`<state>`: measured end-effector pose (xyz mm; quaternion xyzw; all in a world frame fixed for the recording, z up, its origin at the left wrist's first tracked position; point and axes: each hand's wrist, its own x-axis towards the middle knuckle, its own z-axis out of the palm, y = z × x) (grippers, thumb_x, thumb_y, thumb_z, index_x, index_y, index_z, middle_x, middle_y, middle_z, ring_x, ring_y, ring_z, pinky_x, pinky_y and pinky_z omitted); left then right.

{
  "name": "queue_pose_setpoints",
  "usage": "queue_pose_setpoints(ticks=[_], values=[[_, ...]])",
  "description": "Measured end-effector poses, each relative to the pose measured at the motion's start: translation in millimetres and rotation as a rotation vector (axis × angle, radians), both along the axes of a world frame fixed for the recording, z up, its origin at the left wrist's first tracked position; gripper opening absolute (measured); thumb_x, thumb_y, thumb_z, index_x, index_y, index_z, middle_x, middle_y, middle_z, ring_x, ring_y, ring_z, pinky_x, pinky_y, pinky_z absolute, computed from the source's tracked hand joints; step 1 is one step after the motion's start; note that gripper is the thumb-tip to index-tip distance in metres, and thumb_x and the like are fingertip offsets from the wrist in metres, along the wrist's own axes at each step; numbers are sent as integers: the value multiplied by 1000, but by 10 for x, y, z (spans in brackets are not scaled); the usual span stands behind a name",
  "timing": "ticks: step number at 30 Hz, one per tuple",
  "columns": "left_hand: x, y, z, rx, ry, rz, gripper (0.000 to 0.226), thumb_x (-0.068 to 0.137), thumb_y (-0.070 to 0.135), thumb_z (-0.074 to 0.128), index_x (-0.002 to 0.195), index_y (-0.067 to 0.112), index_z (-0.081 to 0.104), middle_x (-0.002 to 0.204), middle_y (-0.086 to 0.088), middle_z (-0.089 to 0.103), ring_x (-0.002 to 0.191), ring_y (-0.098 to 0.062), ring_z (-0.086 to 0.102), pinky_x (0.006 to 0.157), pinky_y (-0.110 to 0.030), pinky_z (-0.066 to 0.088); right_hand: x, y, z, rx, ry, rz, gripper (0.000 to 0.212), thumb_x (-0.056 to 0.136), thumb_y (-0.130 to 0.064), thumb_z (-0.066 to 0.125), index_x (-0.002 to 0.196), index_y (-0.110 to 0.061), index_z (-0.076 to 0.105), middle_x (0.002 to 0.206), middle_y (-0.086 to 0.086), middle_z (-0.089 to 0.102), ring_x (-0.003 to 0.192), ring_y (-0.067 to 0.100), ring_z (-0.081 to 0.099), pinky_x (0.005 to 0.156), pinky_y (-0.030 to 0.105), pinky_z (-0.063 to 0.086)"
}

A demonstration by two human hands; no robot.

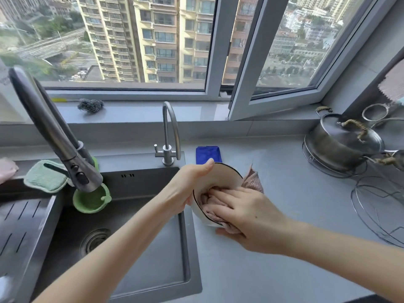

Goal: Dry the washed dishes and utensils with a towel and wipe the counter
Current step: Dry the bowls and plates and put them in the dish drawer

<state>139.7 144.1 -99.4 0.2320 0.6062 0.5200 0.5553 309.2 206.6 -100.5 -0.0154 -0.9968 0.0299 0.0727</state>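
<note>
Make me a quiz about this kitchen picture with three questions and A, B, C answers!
1. Where is the blue cloth?
A) in a pot
B) on the counter, behind the bowl
C) on the windowsill

2. How many taps stand by the sink?
A) one
B) two
C) four

3. What is happening to the bowl?
A) it lies upside down
B) it is full of water
C) the left hand holds it tilted and the right hand holds a pink towel inside it

Answers:
1 B, the cloth lies flat just past the bowl.
2 B, a big dark tap and a thin curved tap.
3 C, it leans sideways with the towel bunched inside.
</note>
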Motion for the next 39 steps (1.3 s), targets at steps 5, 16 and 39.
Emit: queue_pose_setpoints(ticks=[5, 16, 39], values=[[128, -80, -109, 69, -8, 203, 39, 82, 41, 61, 90, 4, 73, 94, -16, 73, 89, -31, 69, 76, -35, 50, -137, -370, -236, -291, 341, -215, 45, 76, -23, 52, 121, -20, 49, 108, -1, 69, 85, 20, 67, 64, 28, 50], [-176, -114, 184, -86, 109, -765, 16, 79, 27, 63, 76, 14, 70, 71, -1, 72, 62, -10, 67, 61, -23, 50, 35, -398, -295, 122, 361, 278, 25, 87, -15, 65, 111, -13, 66, 114, 8, 69, 106, 25, 64, 91, 32, 48], [27, -41, -60, -130, 250, -976, 32, 85, 48, 54, 96, 18, 62, 89, 4, 69, 81, -12, 64, 83, -30, 47, 301, -544, -455, 166, 258, 224, 35, 90, -8, 58, 124, -10, 50, 119, 16, 66, 103, 30, 66, 85, 40, 53]])
